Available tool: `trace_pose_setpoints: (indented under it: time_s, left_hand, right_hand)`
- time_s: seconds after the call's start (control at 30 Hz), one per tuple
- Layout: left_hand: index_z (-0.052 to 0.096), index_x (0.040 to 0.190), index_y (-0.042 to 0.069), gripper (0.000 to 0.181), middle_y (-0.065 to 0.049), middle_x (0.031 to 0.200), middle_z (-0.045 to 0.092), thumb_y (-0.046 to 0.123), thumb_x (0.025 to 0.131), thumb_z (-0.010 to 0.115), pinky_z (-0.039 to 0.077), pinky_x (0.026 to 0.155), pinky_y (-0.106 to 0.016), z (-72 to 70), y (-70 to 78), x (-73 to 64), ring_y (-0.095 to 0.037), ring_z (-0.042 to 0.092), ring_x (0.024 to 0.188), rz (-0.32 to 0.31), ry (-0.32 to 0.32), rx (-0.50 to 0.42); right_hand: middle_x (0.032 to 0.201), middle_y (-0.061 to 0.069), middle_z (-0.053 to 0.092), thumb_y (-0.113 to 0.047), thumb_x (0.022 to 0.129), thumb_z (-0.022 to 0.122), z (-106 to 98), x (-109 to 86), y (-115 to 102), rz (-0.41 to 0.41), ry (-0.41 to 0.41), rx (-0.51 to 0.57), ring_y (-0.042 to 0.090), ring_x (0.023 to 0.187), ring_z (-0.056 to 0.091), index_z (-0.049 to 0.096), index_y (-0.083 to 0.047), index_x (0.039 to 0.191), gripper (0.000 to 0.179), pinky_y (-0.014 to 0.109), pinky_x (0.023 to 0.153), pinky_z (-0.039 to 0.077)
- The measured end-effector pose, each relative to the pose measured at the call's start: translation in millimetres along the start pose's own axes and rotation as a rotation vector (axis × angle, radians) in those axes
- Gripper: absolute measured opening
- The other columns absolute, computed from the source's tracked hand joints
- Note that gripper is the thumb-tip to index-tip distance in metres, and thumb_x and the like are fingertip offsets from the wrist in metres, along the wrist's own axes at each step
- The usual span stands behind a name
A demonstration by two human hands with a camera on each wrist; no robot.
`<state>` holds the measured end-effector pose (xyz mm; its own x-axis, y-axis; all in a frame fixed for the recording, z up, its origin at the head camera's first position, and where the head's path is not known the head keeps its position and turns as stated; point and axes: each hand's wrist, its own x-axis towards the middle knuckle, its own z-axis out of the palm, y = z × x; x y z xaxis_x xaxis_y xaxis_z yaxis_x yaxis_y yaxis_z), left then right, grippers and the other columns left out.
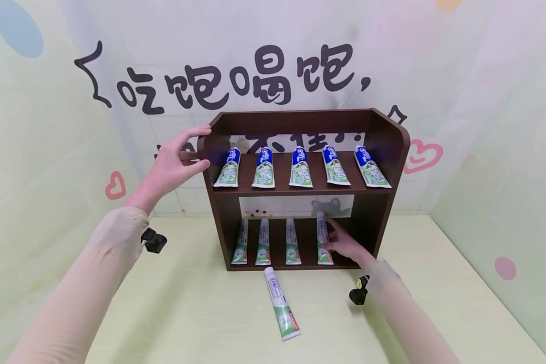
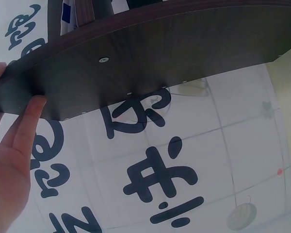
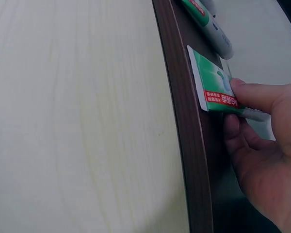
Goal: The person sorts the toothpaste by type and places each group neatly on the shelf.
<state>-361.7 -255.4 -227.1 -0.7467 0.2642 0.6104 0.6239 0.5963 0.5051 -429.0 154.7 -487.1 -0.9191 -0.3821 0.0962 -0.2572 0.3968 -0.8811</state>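
My left hand (image 1: 175,157) grips the upper left side of a dark brown two-tier shelf (image 1: 296,192). In the left wrist view, a fingertip of the left hand (image 2: 12,160) presses the panel's outer face while another lies over its edge. On the lower tier, my right hand (image 1: 346,246) holds a white-and-green toothpaste tube (image 1: 322,237) at the right end of a row. The right wrist view shows thumb and fingers of the right hand (image 3: 271,145) on either side of that tube (image 3: 213,87), its flat end near the front edge.
Several similar tubes (image 1: 292,241) lean on the lower tier to its left. Blue-and-green toothpaste tubes (image 1: 301,169) line the upper tier. One loose white-and-green tube (image 1: 281,306) lies on the pale table (image 1: 200,313) before the shelf. Behind hangs a printed cloth (image 1: 173,45).
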Motion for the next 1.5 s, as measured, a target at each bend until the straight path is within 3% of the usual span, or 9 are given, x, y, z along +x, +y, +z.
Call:
trace_pose_setpoints:
  time_s: [0.33,0.47,0.63,0.93,1.23,1.5]
  left_hand:
    - [0.047,0.146,0.017,0.065,0.0,0.157,0.042,0.001,0.087,0.069,0.055,0.081,-0.009,0.2,9.7,-1.7,-0.029,0.074,0.098,-0.016,-0.011,0.005]
    - [0.047,0.145,0.014,0.064,-0.001,0.156,0.042,-0.001,0.087,0.069,0.055,0.082,-0.009,0.2,12.9,-2.4,-0.026,0.074,0.096,-0.015,-0.004,0.005]
    - [0.047,0.146,0.018,0.066,0.002,0.157,0.042,0.001,0.087,0.07,0.055,0.08,-0.008,-0.2,4.3,-0.7,-0.027,0.074,0.097,-0.011,-0.003,-0.002]
    - [0.047,0.146,0.02,0.067,0.003,0.157,0.041,0.002,0.087,0.07,0.056,0.081,-0.01,-0.3,3.3,0.0,-0.035,0.072,0.1,-0.003,-0.003,-0.008]
    - [0.047,0.146,0.023,0.067,0.003,0.157,0.041,0.003,0.087,0.071,0.055,0.081,-0.008,3.3,2.7,-1.1,-0.036,0.072,0.102,0.001,-0.013,-0.03]
    - [0.048,0.146,0.023,0.067,0.003,0.156,0.043,0.003,0.086,0.072,0.054,0.08,-0.007,1.7,3.0,-0.2,-0.033,0.073,0.099,0.007,0.012,0.001]
  right_hand:
    - [0.118,0.034,0.054,0.001,0.094,0.061,-2,2.2,2,-0.047,-0.014,-0.066,0.037,0.103,0.06,0.027,0.0,0.154,0.069,0.035,0.08,0.057]
    - [0.12,0.034,0.054,-0.002,0.093,0.064,-6,0.4,0,-0.037,-0.065,-0.045,0.037,0.107,0.06,0.025,0.002,0.154,0.073,0.035,0.081,0.057]
    - [0.126,0.034,0.051,-0.005,0.09,0.068,-9,-1.2,-3,-0.015,-0.126,-0.041,0.038,0.111,0.059,0.021,0.0,0.156,0.081,0.037,0.088,0.057]
    - [0.132,0.033,0.047,-0.001,0.089,0.068,-2,-2.1,-8,0.019,-0.094,-0.09,0.039,0.113,0.055,0.02,-0.002,0.157,0.083,0.044,0.093,0.056]
    - [0.124,0.028,0.051,-0.005,0.088,0.071,-1,-8.6,-9,0.029,-0.148,-0.23,0.028,0.102,0.057,0.025,-0.002,0.155,0.082,0.042,0.091,0.056]
    - [0.121,0.027,0.052,-0.004,0.088,0.07,-3,-7.2,-11,0.01,-0.142,-0.206,0.026,0.097,0.06,0.026,-0.003,0.155,0.08,0.037,0.084,0.057]
